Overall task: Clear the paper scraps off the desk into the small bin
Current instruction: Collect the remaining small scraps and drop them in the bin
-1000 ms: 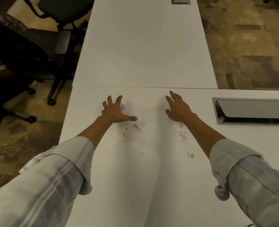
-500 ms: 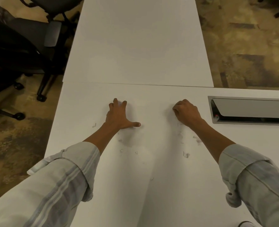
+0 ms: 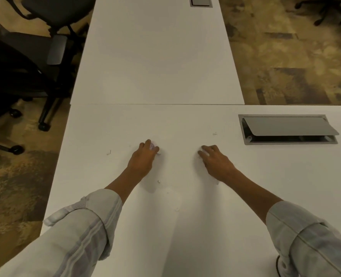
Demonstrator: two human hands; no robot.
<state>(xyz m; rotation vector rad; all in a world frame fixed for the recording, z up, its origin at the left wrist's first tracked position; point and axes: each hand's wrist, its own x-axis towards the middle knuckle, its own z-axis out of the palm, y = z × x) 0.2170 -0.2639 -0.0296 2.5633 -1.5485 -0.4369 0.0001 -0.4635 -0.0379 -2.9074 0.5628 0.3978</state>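
Observation:
Small paper scraps lie scattered on the white desk (image 3: 185, 124): one (image 3: 108, 152) to the left, one (image 3: 158, 181) by my left wrist, one (image 3: 214, 134) at the right, one (image 3: 177, 209) nearer me. My left hand (image 3: 143, 158) rests on the desk with its fingers curled round a bunch of scraps, and a purple-white bit (image 3: 152, 146) shows between them. My right hand (image 3: 215, 160) lies palm down a little to the right, its bent fingertips touching the desk. The small bin is not in view.
A grey cable hatch (image 3: 287, 129) with its lid tilted up is set into the desk at the right. A second white desk (image 3: 157, 56) adjoins at the back. Black office chairs (image 3: 35, 56) stand on the carpet to the left.
Both hands have drawn back toward me across the desk. My left hand went from flat and spread to curled round scraps. My right hand closed into a fist, then loosened.

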